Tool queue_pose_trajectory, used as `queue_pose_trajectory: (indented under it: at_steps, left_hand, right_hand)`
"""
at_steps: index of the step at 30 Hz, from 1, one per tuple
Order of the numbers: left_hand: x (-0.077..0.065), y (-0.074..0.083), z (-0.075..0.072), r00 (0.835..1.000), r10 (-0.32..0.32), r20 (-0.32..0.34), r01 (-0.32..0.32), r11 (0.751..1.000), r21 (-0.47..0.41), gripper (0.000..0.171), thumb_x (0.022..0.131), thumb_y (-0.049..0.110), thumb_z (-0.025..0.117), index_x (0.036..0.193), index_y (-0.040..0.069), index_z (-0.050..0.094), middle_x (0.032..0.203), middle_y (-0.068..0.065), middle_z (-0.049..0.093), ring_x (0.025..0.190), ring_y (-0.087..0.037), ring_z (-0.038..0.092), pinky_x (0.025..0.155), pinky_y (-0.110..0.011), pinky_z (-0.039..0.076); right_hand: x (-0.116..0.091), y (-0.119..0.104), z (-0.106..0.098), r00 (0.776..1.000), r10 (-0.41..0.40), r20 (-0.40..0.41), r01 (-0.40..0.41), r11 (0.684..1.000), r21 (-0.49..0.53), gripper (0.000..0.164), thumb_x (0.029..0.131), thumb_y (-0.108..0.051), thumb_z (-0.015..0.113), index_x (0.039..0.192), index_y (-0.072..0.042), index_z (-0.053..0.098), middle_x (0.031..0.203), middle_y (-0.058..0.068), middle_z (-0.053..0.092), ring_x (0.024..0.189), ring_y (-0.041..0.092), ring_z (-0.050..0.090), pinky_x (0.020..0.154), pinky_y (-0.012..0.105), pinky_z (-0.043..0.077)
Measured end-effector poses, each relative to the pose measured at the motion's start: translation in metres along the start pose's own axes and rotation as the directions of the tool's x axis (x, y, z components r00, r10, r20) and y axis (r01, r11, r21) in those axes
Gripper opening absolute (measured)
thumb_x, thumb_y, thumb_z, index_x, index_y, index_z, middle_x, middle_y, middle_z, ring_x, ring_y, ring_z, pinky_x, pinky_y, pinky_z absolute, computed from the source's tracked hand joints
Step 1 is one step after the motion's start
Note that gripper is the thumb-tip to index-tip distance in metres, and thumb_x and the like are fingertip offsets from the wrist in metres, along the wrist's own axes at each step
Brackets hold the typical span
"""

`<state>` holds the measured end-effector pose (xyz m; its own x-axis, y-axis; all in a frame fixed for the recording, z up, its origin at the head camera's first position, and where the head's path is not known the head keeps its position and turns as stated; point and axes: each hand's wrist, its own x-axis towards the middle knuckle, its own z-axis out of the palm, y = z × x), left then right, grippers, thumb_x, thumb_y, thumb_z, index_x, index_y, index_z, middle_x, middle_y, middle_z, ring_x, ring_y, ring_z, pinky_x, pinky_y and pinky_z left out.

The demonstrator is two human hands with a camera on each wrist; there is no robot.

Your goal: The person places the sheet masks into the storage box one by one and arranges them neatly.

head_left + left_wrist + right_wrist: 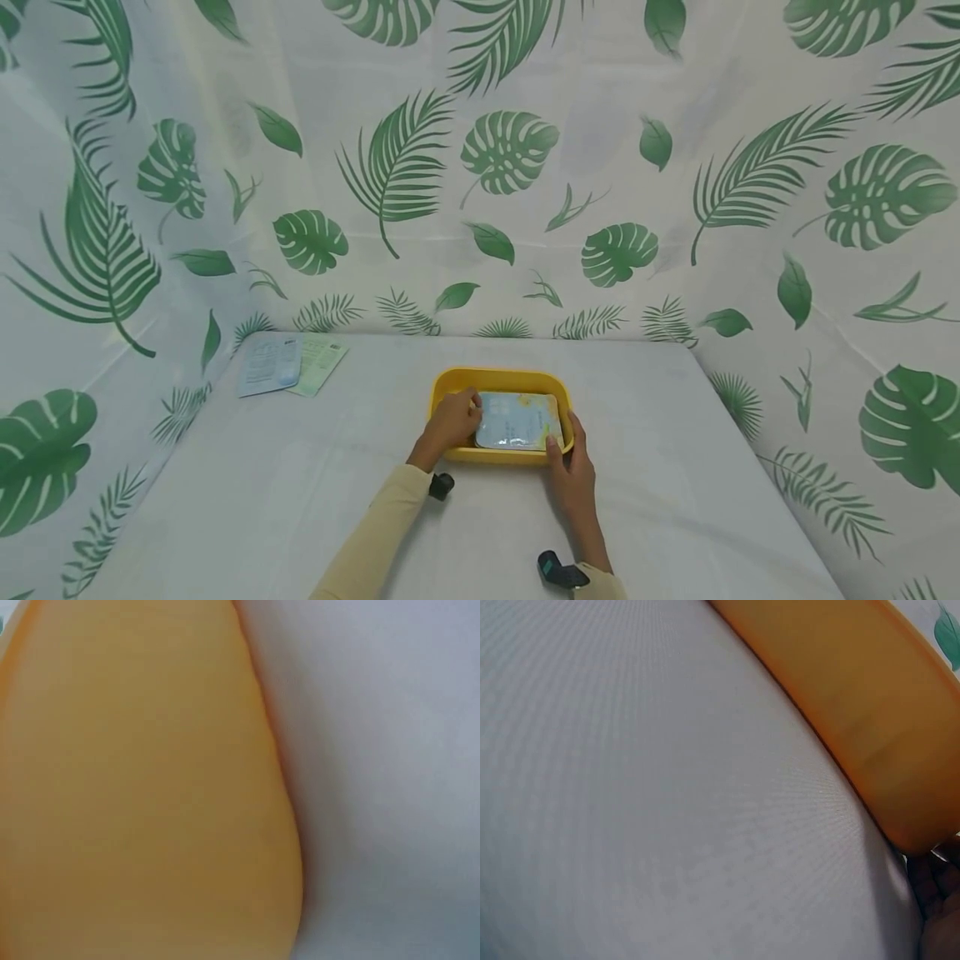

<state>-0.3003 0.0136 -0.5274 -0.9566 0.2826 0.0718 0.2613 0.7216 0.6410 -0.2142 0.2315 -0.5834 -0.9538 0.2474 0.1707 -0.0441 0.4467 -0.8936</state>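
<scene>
A yellow tray (498, 457) with raised walls stands on the white table, and a flat, shiny light-blue packet (517, 421) with yellow flower prints lies inside it. My left hand (453, 421) reaches over the tray's left part, its curled fingers pinching the packet's left edge. At the right end, my right hand (573, 475) grips the tray wall, thumb at the front rim near the packet's corner and fingers along the outside. In the left wrist view the yellow tray wall (150, 787) fills much of the picture. The right wrist view shows the tray's outer wall (855, 697) and part of my right hand (941, 907).
At the table's back left corner lie a light-blue packet (270, 365) and a pale green packet (318, 364), partly overlapping. White cloth (517, 167) printed with green leaves encloses the table (660, 500) at the back and both sides.
</scene>
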Motion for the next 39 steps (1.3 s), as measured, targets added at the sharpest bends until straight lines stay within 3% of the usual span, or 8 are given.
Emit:
queue_pose_trajectory:
  at_steps: [10,16,18,22,25,30,34,39]
  left_hand:
    - [-0.003,0.004,0.001,0.987,0.133,-0.088,-0.112,0.971,0.211,0.009,0.096,0.011,0.059,0.089,0.006,0.063,0.071,-0.002,0.061,0.057,-0.01,0.047,0.054,-0.02,0.04]
    - [-0.006,0.009,0.004,0.98,0.136,-0.144,-0.077,0.932,0.355,0.014,0.097,0.019,0.059,0.093,0.007,0.064,0.069,-0.002,0.059,0.055,-0.01,0.046,0.052,-0.021,0.042]
    - [-0.008,0.009,0.002,0.959,0.175,-0.224,-0.082,0.925,0.371,0.014,0.097,0.02,0.059,0.093,0.009,0.064,0.07,-0.001,0.059,0.056,-0.011,0.049,0.052,-0.023,0.044]
    - [-0.009,-0.002,-0.007,0.868,0.247,-0.432,-0.094,0.934,0.345,0.013,0.097,0.02,0.06,0.095,0.009,0.067,0.083,-0.003,0.067,0.073,-0.019,0.06,0.063,-0.032,0.051]
    - [-0.009,-0.024,-0.021,0.822,0.178,-0.541,-0.032,0.963,0.269,0.017,0.098,0.019,0.058,0.097,0.007,0.069,0.097,-0.007,0.069,0.091,-0.026,0.061,0.076,-0.04,0.051]
    - [-0.019,-0.075,-0.053,0.815,-0.05,-0.577,0.173,0.972,0.161,0.018,0.097,0.015,0.056,0.105,0.002,0.067,0.111,-0.018,0.062,0.105,-0.036,0.056,0.082,-0.049,0.048]
    - [-0.032,-0.111,-0.083,0.814,-0.191,-0.548,0.32,0.935,0.15,0.024,0.094,0.01,0.059,0.114,-0.003,0.064,0.129,-0.029,0.051,0.122,-0.047,0.046,0.09,-0.058,0.044]
    - [-0.047,-0.144,-0.113,0.822,-0.338,-0.458,0.475,0.85,0.225,0.041,0.096,0.016,0.056,0.128,-0.01,0.054,0.145,-0.041,0.028,0.134,-0.064,0.022,0.106,-0.068,0.028]
  right_hand:
    - [0.0,0.0,0.0,1.0,0.004,0.013,-0.004,1.0,0.008,0.061,0.1,-0.045,0.049,0.154,-0.037,0.021,0.16,0.007,0.028,0.147,0.032,0.028,0.116,0.054,0.026]
    - [-0.001,0.0,0.0,1.0,0.003,0.017,-0.003,1.0,0.015,0.061,0.1,-0.044,0.049,0.154,-0.037,0.021,0.16,0.007,0.029,0.147,0.031,0.029,0.116,0.054,0.026]
    - [-0.002,-0.001,0.001,1.0,0.002,0.018,-0.003,1.0,0.018,0.061,0.1,-0.044,0.049,0.154,-0.037,0.021,0.16,0.007,0.029,0.147,0.031,0.029,0.116,0.053,0.025]
    - [-0.002,-0.002,0.0,1.0,-0.007,0.007,0.007,1.0,0.012,0.061,0.1,-0.043,0.05,0.154,-0.036,0.022,0.159,0.008,0.03,0.146,0.031,0.03,0.116,0.053,0.026]
    - [-0.001,-0.002,-0.001,1.0,-0.018,-0.004,0.018,1.0,-0.001,0.06,0.1,-0.042,0.05,0.154,-0.034,0.023,0.159,0.009,0.032,0.146,0.032,0.031,0.115,0.053,0.027]
    - [0.0,-0.001,-0.002,1.0,-0.018,-0.006,0.018,1.0,-0.008,0.06,0.101,-0.04,0.051,0.154,-0.034,0.023,0.159,0.01,0.032,0.146,0.032,0.031,0.115,0.053,0.027]
    - [0.002,0.0,-0.002,1.0,-0.02,-0.002,0.02,1.0,-0.009,0.061,0.101,-0.039,0.05,0.154,-0.033,0.022,0.159,0.01,0.031,0.146,0.032,0.03,0.116,0.053,0.027]
    - [0.001,-0.001,0.0,1.0,-0.011,0.007,0.011,1.0,-0.003,0.061,0.101,-0.04,0.05,0.155,-0.033,0.022,0.159,0.01,0.03,0.146,0.032,0.029,0.116,0.052,0.026]
